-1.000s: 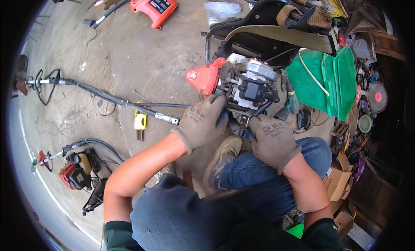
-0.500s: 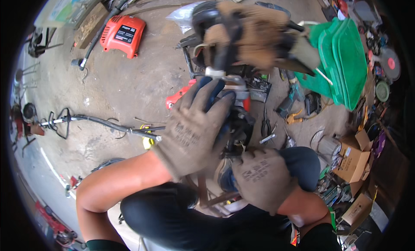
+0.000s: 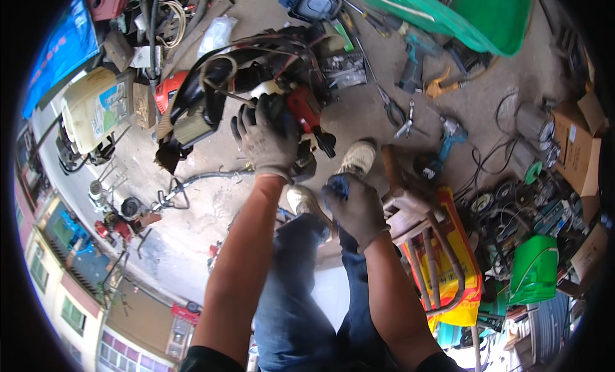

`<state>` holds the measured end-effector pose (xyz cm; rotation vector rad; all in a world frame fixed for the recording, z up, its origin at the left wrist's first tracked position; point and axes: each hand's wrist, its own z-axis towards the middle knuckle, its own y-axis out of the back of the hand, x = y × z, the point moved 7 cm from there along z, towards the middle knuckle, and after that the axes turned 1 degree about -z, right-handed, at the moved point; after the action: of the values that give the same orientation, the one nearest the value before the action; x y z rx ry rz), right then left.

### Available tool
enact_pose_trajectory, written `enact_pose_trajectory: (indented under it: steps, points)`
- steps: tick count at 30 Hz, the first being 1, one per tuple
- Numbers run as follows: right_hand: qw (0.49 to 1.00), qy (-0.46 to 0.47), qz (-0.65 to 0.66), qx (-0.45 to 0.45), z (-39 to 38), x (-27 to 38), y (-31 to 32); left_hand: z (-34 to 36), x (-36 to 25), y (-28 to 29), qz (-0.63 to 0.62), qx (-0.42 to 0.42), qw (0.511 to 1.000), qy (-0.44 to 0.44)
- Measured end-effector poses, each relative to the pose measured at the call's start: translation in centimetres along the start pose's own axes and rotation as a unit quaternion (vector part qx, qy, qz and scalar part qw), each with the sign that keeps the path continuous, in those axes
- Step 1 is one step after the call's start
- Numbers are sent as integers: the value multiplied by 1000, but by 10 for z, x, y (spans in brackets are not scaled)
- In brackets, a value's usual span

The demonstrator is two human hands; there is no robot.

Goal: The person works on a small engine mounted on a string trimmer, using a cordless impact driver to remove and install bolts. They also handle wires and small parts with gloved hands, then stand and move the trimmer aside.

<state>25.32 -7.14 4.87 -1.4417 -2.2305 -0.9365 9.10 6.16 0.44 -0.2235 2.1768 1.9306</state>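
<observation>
My gloved left hand (image 3: 268,144) lies over a small engine with a red housing (image 3: 303,109), its fingers spread. Whatever is under its palm is hidden. Black straps and a dark backpack frame (image 3: 256,67) are spread about the engine, along with a pale tank (image 3: 266,89). In front of my knee, my gloved right hand (image 3: 357,208) is closed; dark blue shows at its fingers, and I cannot tell whether it grips anything. A hose-like shaft (image 3: 214,177) runs over the floor to the left of the engine.
To the right lie a teal cordless drill (image 3: 412,64), pliers (image 3: 394,112) and a teal impact wrench (image 3: 451,138). A wooden chair (image 3: 435,256) stands by my right arm. Green bin (image 3: 442,16) at the top, cardboard box (image 3: 576,144) at far right. My shoes (image 3: 359,157) are near the engine.
The view has shifted and I am now standing rather than sitting low. The engine and straps appear turned and farther left; my right hand has come away from the engine.
</observation>
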Motion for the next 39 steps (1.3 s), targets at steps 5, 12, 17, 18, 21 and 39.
enact_pose_trajectory:
  steps: [5,12,17,18,21,39]
  points:
    - [965,-91,223,-101,14,-48,3,2,-16,-7,72,37,989,-126]
    - [986,-15,134,94,85,-67,-53,8,-27,-11,100,82,977,-171]
    - [998,-29,20,-48,98,-60,-74,8,-15,-13,80,96,985,-115]
    - [998,-35,-21,-46,100,-52,-68,8,-9,-16,63,95,987,-109]
    - [993,6,-80,-85,106,-41,-71,8,-11,-16,78,84,981,-158]
    - [968,53,236,-64,22,-57,-101,8,-12,-16,69,101,985,-121]
